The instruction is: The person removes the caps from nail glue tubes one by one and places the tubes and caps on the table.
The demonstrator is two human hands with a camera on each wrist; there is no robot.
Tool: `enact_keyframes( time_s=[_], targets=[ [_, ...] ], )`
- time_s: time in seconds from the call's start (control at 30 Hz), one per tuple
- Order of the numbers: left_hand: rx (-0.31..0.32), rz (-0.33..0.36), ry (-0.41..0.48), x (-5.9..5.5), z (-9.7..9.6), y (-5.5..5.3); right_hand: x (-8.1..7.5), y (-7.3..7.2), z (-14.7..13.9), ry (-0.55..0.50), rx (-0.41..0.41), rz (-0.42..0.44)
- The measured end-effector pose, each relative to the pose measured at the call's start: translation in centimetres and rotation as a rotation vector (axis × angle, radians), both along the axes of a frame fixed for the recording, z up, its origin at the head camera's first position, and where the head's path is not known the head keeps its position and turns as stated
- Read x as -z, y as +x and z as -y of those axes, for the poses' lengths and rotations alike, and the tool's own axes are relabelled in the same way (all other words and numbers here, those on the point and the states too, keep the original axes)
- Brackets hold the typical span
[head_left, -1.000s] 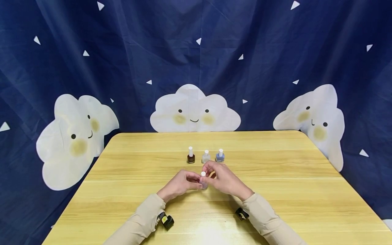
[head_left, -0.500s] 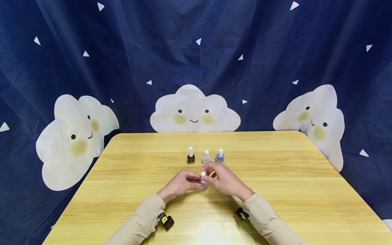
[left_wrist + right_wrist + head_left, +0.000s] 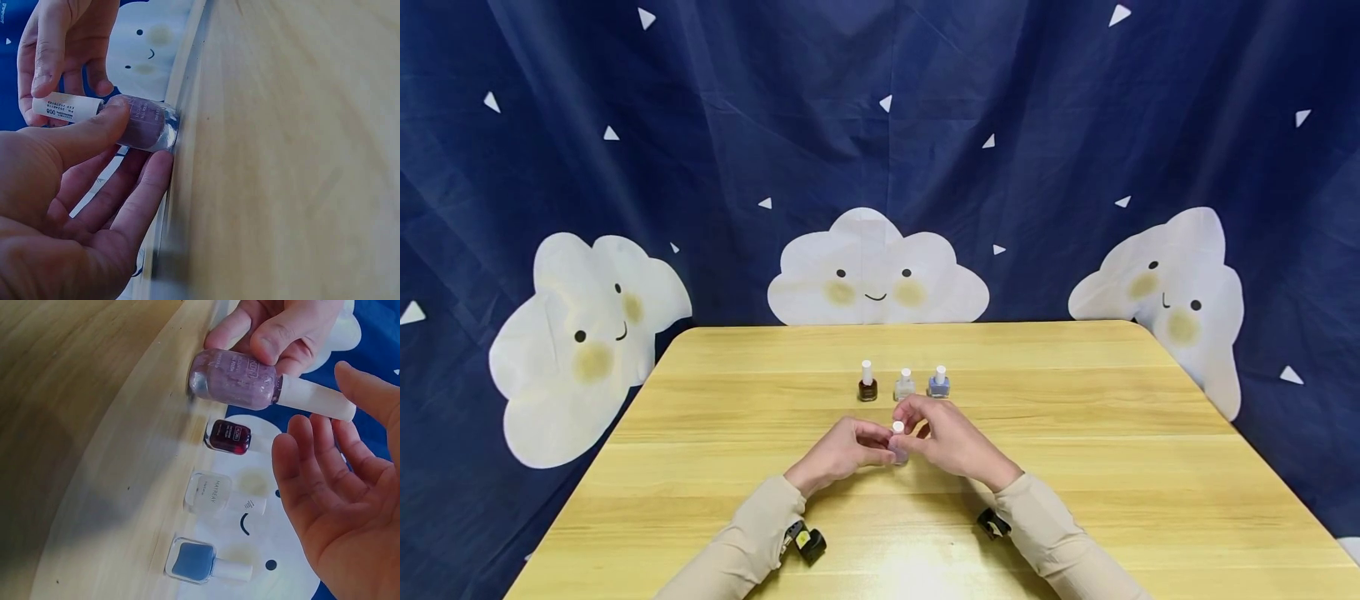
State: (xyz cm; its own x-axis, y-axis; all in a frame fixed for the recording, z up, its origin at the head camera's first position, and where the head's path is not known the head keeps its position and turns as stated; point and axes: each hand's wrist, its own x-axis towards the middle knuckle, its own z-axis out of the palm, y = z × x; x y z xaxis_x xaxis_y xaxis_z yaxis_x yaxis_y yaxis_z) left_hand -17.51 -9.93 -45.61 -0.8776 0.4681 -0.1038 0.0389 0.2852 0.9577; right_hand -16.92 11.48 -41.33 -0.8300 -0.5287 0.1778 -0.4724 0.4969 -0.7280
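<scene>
My left hand [image 3: 94, 206] holds a lilac nail polish bottle [image 3: 234, 378] by its glass body, the thumb across one side and fingers on the other. The bottle stands upright, low over the table. Its long white cap [image 3: 315, 398] points up and is in place on the neck. Around this cap is my right hand [image 3: 350, 487], its thumb and loosely curved fingers spread on opposite sides, with their tips right by the cap. Printed lettering on the cap shows in the left wrist view.
Beyond the hands stand a dark red polish bottle [image 3: 868, 388], a clear one [image 3: 905, 387] and a blue one [image 3: 938, 386], all with white caps. They are in a row on the wooden table [image 3: 737, 400]. A blue curtain [image 3: 880, 108] with clouds hangs behind.
My right thumb and fingers shift slightly about the white cap. My left hand, the lilac bottle and the other bottles stay in place.
</scene>
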Motion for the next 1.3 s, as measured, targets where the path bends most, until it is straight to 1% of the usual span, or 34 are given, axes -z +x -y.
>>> enact_keyframes(
  time_s=[0.17,0.3,0.73,0.9,0.97,1.17,1.3],
  targets=[
    [-0.005,0.006,-0.008,-0.1,0.01,0.08,-0.1,0.05,0.11,-0.015,0.022,-0.013],
    [-0.01,0.001,-0.011,-0.13,0.02,0.13,-0.25,0.12,0.18,-0.005,0.032,-0.024],
    [-0.005,0.005,-0.003,-0.03,-0.04,0.05,-0.47,0.28,0.14,0.033,-0.001,-0.039],
    [0.0,-0.005,-0.002,-0.05,-0.03,0.05,-0.48,0.35,0.06,0.045,-0.017,-0.052],
    [0.0,-0.006,0.001,-0.06,-0.03,0.06,-0.46,0.35,0.06,0.039,-0.019,-0.046],
    [0.0,0.003,0.012,0.08,0.0,0.01,-0.31,0.29,0.23,0.0,0.007,0.016],
    [0.004,0.002,0.012,0.19,-0.03,-0.09,-0.16,0.2,0.36,-0.012,0.018,-0.002]
  ],
)
